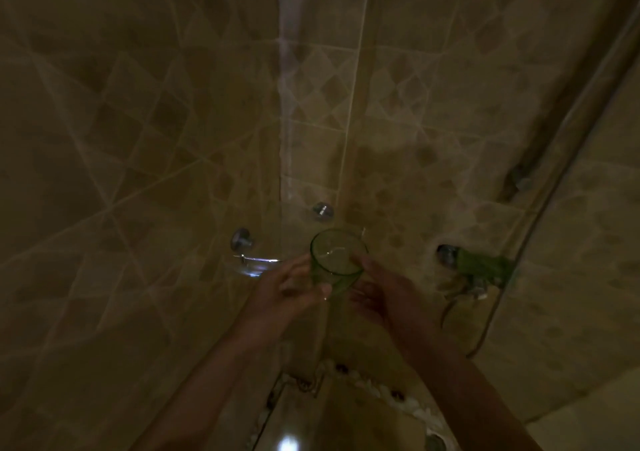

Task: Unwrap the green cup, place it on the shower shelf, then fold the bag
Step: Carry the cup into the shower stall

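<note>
A clear green cup (335,258) is held upright in the shower corner, its open rim facing up. My left hand (289,287) grips its left side and base, and my right hand (375,289) holds its right side. Just behind and left of the cup, a glass corner shelf (254,263) is fixed to the tiled walls by two metal mounts. The scene is dim and blurred. I cannot make out the bag; a faint clear film may hang below the cup.
Beige tiled walls meet in a corner straight ahead. A shower mixer (474,272) with a green item on it and a hose (498,298) sit on the right wall. A pebble strip (388,395) edges the floor below.
</note>
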